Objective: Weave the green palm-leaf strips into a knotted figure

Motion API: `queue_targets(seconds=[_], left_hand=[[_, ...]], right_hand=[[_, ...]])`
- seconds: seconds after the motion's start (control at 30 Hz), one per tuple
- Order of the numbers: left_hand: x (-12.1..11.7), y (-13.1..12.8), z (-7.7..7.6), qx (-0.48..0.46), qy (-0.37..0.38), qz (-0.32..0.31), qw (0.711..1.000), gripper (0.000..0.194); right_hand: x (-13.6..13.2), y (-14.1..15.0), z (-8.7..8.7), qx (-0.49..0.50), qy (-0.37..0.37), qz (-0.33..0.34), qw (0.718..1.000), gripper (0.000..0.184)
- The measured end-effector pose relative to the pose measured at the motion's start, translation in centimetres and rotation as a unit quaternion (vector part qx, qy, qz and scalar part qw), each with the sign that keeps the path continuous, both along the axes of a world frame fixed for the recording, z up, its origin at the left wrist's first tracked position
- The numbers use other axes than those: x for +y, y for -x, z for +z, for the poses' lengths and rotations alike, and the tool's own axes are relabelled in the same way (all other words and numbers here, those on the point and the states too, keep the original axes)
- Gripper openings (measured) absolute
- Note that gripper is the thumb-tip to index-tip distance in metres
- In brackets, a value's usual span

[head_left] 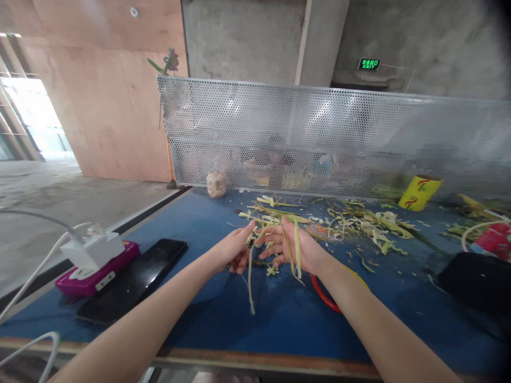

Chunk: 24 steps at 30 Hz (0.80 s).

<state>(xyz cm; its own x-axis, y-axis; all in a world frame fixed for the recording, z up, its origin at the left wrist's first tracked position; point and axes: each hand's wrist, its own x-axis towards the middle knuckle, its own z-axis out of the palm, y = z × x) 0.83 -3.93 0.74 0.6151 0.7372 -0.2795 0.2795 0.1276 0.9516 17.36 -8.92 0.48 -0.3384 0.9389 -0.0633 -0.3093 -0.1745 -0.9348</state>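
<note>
My left hand [238, 249] is over the middle of the blue table, thumb raised apart from loosely curled fingers, with nothing visible in it. Facing it, my right hand [297, 247] has its fingers stretched leftward and spread. Pale green plant strips [297, 249] hang down across the right palm, without a closed grip around them. Between the hands, a long thin plant strip [250, 282] dangles near the right fingertips; what supports it is unclear. Torn leaf scraps [275, 213] lie just behind both hands. Under my right forearm, a red ring-shaped rim [324, 295] is partly hidden.
A black phone [136, 279] and a purple power strip [98, 271] with a white plug lie left. A perforated metal screen [255, 117] borders the far edge, with blurred people behind it. A pale lump [216, 184], a yellow roll [420, 192] and a black object [475, 282] stand around.
</note>
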Motion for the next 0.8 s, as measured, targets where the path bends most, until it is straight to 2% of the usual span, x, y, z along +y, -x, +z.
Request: queue_targets(seconds=[0.07,0.13,0.27,0.43,0.57,0.7,0.8], left_hand=[[0.1,0.0,0.1,-0.018,-0.001,0.016,1.000,0.072],[0.0,0.0,0.2,-0.039,0.010,0.012,0.999,0.068],[-0.1,-0.4,0.5,-0.071,0.064,-0.036,0.995,0.057],[0.2,-0.3,0.8,-0.079,0.117,-0.084,0.986,0.058],[-0.2,0.0,0.8,-0.131,0.093,-0.086,0.983,0.030],[-0.6,0.2,0.9,-0.184,0.042,-0.081,0.979,0.051],[-0.7,0.2,1.1,-0.207,0.000,-0.056,0.977,0.070]], right_hand=[[0.0,0.0,0.1,-0.024,-0.054,-0.032,0.998,0.037],[-0.1,0.0,0.1,-0.061,-0.114,-0.060,0.990,0.035],[-0.3,0.3,-0.3,-0.171,-0.198,-0.062,0.963,0.047],[-0.9,0.7,-0.5,-0.269,-0.247,-0.053,0.929,0.057],[-1.2,0.6,-0.3,-0.287,-0.289,-0.036,0.913,0.062],[-1.1,0.0,-0.1,-0.215,-0.286,0.004,0.934,0.078],[-1.0,-0.5,0.2,-0.163,-0.282,0.000,0.945,0.083]])
